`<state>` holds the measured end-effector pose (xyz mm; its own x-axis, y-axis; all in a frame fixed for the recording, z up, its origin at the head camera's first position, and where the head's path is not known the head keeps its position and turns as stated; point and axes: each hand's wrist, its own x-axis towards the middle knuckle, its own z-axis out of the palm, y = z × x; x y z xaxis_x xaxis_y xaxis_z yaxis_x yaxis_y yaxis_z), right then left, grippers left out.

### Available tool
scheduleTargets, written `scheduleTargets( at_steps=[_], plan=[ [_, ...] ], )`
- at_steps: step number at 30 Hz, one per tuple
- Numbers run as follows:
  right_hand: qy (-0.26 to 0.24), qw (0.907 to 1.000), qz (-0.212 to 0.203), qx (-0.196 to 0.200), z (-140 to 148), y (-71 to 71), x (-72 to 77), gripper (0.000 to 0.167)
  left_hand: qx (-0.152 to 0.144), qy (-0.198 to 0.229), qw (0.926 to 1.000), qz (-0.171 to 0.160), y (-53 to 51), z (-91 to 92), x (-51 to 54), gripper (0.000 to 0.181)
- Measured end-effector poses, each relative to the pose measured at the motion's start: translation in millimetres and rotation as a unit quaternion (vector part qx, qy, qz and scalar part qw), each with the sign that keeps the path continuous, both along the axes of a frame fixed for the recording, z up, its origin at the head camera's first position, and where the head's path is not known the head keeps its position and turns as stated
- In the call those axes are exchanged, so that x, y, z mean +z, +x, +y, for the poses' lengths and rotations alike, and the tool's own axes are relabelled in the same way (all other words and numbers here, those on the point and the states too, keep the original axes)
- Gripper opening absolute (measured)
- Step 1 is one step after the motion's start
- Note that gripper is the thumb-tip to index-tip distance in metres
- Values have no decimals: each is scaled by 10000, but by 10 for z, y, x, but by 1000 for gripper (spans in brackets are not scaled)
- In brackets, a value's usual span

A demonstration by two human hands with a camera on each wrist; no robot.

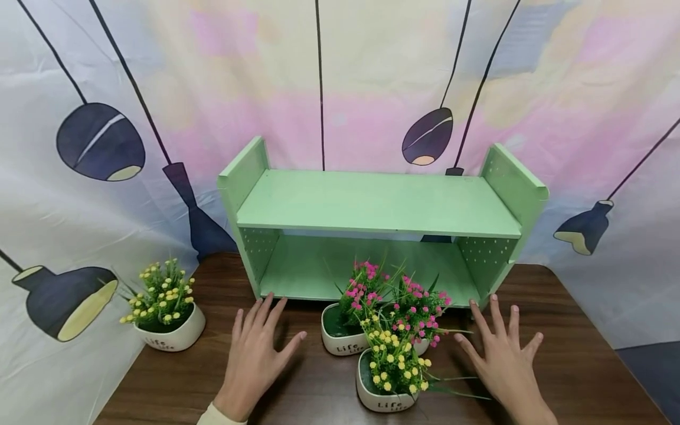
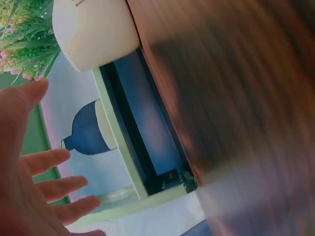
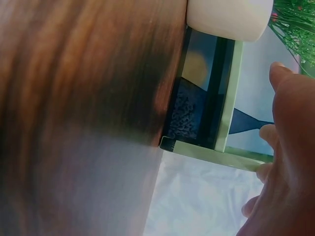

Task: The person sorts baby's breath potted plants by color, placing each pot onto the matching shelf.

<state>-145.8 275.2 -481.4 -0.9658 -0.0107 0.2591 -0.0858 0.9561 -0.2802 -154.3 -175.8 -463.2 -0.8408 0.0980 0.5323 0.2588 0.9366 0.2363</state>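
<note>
My left hand [image 1: 257, 348] is spread with straight fingers before the left end of a light green two-tier shelf [image 1: 379, 200]. The right hand [image 1: 504, 360], its fingers also spread, is before the shelf's right end. Both look raised above the table in the wrist views and hold nothing; whether a fingertip touches the shelf I cannot tell. Between the hands stand a white pot of pink flowers [image 1: 345, 342], a second pink-flowered plant [image 1: 425, 307] with its pot partly hidden, and, nearest me, a white pot of yellow flowers [image 1: 390, 402].
Another white pot of yellow flowers [image 1: 180, 330] stands near the left edge of the brown wooden table [image 1: 574, 330]. Behind the shelf hangs a cloth [image 1: 372, 71] printed with dark lamps. Long green blades reach from the front plant toward the right hand.
</note>
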Motion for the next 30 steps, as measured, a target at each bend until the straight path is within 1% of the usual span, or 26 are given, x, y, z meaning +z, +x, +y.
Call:
scheduleTargets(
  at_steps=[3,5,7,10,12,15,19,22,24,27,30],
  plan=[
    [2,10000,-75,10,-5,-7,7,82,-321,347,9988,-151,0,33,7,75],
    [-2,10000,-81,16,-6,-11,10,82,-579,571,9959,-401,9,70,16,69],
    [18,10000,-60,10,-3,-17,10,82,-862,705,9913,-707,20,112,30,62],
    [39,10000,-17,5,5,-25,-1,82,-1358,643,9834,-1015,16,173,63,51],
    [40,10000,-4,2,8,-24,-11,82,-1689,531,9783,-1080,-6,205,92,47],
    [23,10000,-17,8,6,-16,-32,82,-2187,498,9675,-1166,-54,239,144,42],
    [12,10000,-68,6,-2,-6,-55,81,-2693,492,9497,-1517,-113,281,191,34],
    [22,9999,-153,0,-6,-2,-58,81,-2890,408,9389,-1823,-142,315,193,29],
    [18,9998,-212,-13,-9,1,-51,80,-2904,350,9359,-1963,-155,333,180,27],
    [-8,9996,-271,-47,-5,2,-37,80,-2859,359,9362,-2012,-169,353,152,24],
    [-53,9995,-306,-72,2,-11,-21,80,-2790,357,9417,-1844,-183,376,127,23]
  ],
)
